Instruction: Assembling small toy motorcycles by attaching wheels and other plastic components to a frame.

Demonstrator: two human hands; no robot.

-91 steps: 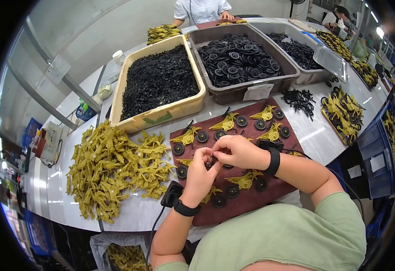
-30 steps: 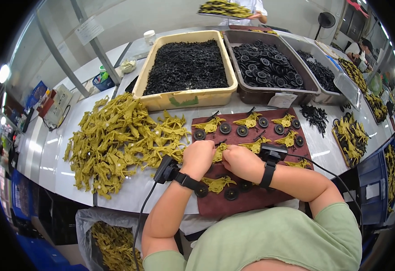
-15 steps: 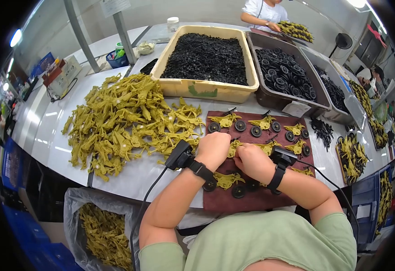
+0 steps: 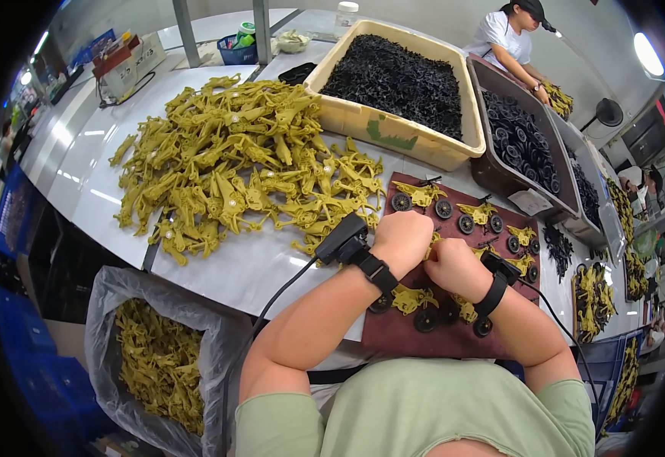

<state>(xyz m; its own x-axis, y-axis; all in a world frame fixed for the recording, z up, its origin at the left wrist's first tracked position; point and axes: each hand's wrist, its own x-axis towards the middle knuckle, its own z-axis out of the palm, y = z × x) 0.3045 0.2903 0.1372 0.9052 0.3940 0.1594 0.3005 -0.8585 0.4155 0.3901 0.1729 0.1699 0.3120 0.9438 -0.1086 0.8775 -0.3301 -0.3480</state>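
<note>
My left hand [image 4: 402,238] and my right hand [image 4: 456,270] meet closed over a dark red mat [image 4: 393,339], knuckles up. Between them shows a bit of a yellow plastic frame [image 4: 433,241], pinched by both; my hands hide most of it and the fingertips. Around them on the mat lie rows of similar yellow frames, each with black wheels beside or on it, such as one frame [image 4: 414,298] nearer me and a wheel [image 4: 426,320] at its lower side. Some far frames carry thin black pieces. Each wrist wears a strapped black device with a cable.
A large heap of yellow frames [image 4: 233,164] covers the table left of the mat. Behind stand a cream tub [image 4: 393,131] of small black parts and a brown bin [image 4: 492,171] of wheels. A lined bag [image 4: 104,343] of frames sits lower left. A co-worker [image 4: 507,46] handles parts far right.
The view has turned, so the table and bins appear shifted and tilted. My hands stay closed together over the mat. The co-worker now bends lower over the parts.
</note>
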